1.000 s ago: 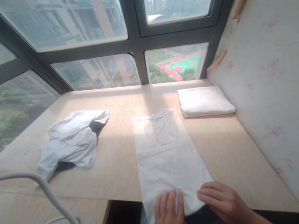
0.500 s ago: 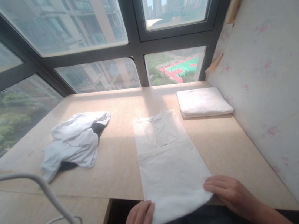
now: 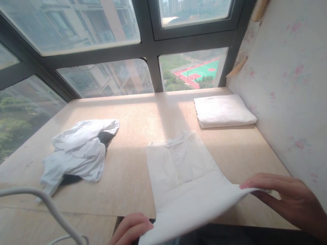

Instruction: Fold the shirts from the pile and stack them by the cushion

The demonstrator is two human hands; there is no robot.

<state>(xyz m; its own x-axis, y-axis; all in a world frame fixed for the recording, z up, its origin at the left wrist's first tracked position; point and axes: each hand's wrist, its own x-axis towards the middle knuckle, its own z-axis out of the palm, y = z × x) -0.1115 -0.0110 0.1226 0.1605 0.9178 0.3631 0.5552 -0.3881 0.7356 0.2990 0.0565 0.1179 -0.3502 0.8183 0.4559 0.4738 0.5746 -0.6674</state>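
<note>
Shirt (image 3: 188, 202) slid nearer, near edge lifted, corners pinched by left hand (image 3: 123, 243) and right hand (image 3: 294, 197), lower center; sides apparently folded in, length not yet, crumpled cloth (image 3: 79, 153) mid-left unfolded, folded cloth (image 3: 224, 110) right of center done.

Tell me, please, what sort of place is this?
Probably an upper-floor room in a home: large windows look down on a sports court, and flowered wallpaper shows at the right.
</note>
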